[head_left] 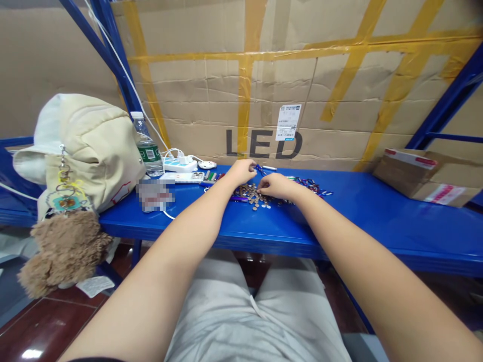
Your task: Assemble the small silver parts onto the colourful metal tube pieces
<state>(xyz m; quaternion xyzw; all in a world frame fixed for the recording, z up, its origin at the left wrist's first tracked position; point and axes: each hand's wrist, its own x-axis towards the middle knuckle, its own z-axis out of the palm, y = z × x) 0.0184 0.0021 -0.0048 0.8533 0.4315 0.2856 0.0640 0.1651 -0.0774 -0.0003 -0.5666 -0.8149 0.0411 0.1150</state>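
On the blue shelf lies a loose spread of small round coins (255, 206), brown and silver. My left hand (242, 172) is over the back of the coins, its fingers curled in beside a shiny dark-blue piece (260, 170). Over the right side of the coins, my right hand (277, 186) has thumb and fingers pinched together, pointing down. What either hand holds is too small to make out. A purple pen (239, 199) lies at the front left of the coins. Right of my right hand is a heap of small shiny multicoloured pieces (311, 186).
A white pen (269, 168) lies behind the hands. Leftward are several markers (211, 176), a phone (183, 177), a power strip (175, 164), a water bottle (147, 148) and a cream bag (98, 146). A small carton (426, 176) stands right; a big taped box (211, 100) walls the back.
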